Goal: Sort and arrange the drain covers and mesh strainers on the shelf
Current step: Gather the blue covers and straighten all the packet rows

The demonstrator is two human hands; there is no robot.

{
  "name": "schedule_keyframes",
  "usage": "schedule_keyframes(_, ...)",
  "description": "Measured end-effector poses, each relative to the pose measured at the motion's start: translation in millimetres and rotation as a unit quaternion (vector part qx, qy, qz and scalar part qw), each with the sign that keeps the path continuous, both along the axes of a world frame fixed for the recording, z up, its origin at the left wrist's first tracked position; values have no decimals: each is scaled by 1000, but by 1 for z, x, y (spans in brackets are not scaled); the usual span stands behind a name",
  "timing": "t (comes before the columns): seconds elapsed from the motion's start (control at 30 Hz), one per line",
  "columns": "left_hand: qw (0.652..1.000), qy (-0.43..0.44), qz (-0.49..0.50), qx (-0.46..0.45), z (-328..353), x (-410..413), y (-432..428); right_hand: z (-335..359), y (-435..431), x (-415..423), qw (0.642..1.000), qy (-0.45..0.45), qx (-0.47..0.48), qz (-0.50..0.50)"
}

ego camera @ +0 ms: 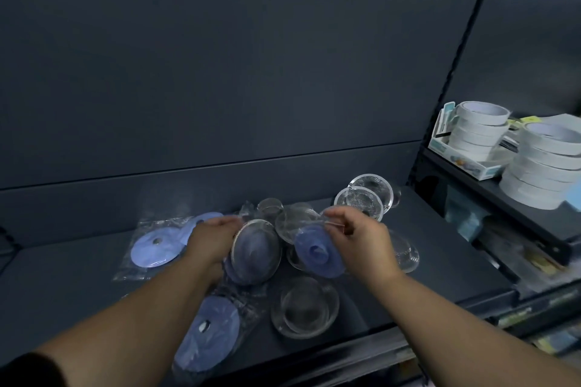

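Shelf (424, 248): left hand (209, 242) grips tilted strainer (256, 250), right hand (361, 236) pinches bagged blue cover (317, 253), clutter mid-shelf, open room far left and right.

Dark shelf (440, 245) — bagged blue drain covers (154, 248), mesh strainers (361, 201), clear strainer (305, 308) in front.

Drain covers (154, 248) in bags are laid at the left of the shelf (440, 254), and another cover (206, 333) at the front. Strainers (364, 196) are set at the back right. Tape rolls (479, 129) are stacked on the neighbouring shelf (503, 192) to the right.
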State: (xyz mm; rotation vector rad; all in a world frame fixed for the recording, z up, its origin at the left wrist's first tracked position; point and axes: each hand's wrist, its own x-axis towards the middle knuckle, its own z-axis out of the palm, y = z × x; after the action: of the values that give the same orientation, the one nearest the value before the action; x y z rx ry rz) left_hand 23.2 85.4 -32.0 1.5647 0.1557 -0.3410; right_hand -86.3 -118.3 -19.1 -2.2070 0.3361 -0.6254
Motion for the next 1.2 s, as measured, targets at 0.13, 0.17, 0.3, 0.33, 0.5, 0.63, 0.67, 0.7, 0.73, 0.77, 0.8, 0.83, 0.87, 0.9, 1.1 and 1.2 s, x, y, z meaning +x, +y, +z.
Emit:
schedule_keyframes(0.13, 993, -16, 84, -82, 17, 2, 2, 8, 3, 3, 998, -40, 52, -14)
schedule_keyframes(0.17, 990, -33, 97, -92, 20, 3, 3, 11, 5, 4, 995, -54, 77, -15)
schedule_keyframes(0.3, 983, -87, 124, -102, 40, -1, 11, 26, 18, 13, 973, -144, 179, -24)
schedule_keyframes(0.33, 981, -96, 127, -115, 45, -3, 13, 32, 23, 16, 965, -169, 201, -24)
schedule_keyframes(0.5, 968, -124, 111, -186, 62, -21, 19, 47, 55, 25, 953, -240, 183, 15)
schedule_keyframes(0.63, 959, -82, 73, -260, 60, -36, 18, 38, 75, 25, 963, -226, 107, 102)
schedule_keyframes(0.67, 955, -67, 75, -279, 59, -37, 19, 32, 81, 25, 964, -207, 101, 135)
schedule_keyframes(0.7, 951, -53, 79, -293, 57, -38, 21, 26, 85, 25, 964, -190, 89, 163)
schedule_keyframes(0.73, 949, -43, 81, -303, 56, -38, 24, 20, 89, 25, 963, -181, 70, 185)
schedule_keyframes(0.77, 948, -34, 79, -307, 56, -39, 26, 16, 92, 25, 962, -177, 52, 203)
schedule_keyframes(0.8, 949, -27, 69, -305, 54, -39, 29, 14, 94, 25, 959, -175, 41, 219)
schedule_keyframes(0.83, 953, -16, 53, -297, 54, -41, 33, 13, 95, 25, 956, -172, 31, 235)
schedule_keyframes(0.87, 960, -8, 37, -278, 53, -42, 36, 14, 97, 26, 953, -168, 17, 251)
schedule_keyframes(0.9, 966, -1, 19, -256, 54, -44, 39, 15, 100, 26, 950, -160, 3, 269)
schedule_keyframes(1.1, 980, 0, 114, -163, 44, -39, 73, 10, 127, 29, 947, -48, 2, 316)
schedule_keyframes(1.2, 972, -31, 175, -151, 34, -27, 106, 2, 132, 32, 955, 42, -87, 280)
